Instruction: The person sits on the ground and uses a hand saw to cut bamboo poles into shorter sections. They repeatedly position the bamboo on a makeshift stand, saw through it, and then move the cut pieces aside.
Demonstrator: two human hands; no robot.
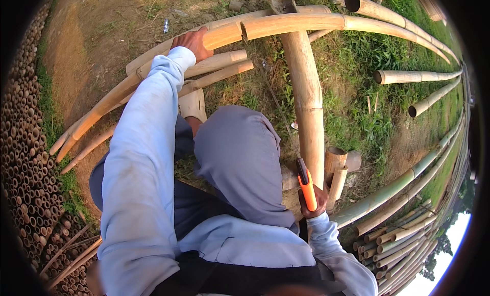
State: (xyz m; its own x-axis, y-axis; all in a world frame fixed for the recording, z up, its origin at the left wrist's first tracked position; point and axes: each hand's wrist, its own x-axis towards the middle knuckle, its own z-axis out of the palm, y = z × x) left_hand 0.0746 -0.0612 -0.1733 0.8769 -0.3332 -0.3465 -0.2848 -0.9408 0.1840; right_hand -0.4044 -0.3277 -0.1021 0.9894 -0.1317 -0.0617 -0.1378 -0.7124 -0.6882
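My left hand (193, 44), its arm stretched far out, is wrapped around a long bamboo pole (222, 36). Just right of that hand a dark cut (244, 32) shows in the pole; whether it goes all the way through I cannot tell. The longer part of the pole (316, 22) rests across a thick bamboo log (308, 87). Down near my right knee, my right hand (315, 201) grips the orange and black handle of a handsaw (307, 186). Its thin blade (279, 108) points away from me beside the log, apart from the cut.
Shorter bamboo pieces (217, 74) lie under my left arm, near my foot (192, 103). Short bamboo stubs (335, 161) stand beside the log. More poles (408, 76) stretch off to the right, with a bamboo stack (393, 240) at lower right. Cut bamboo tubes (28, 168) are piled on the left.
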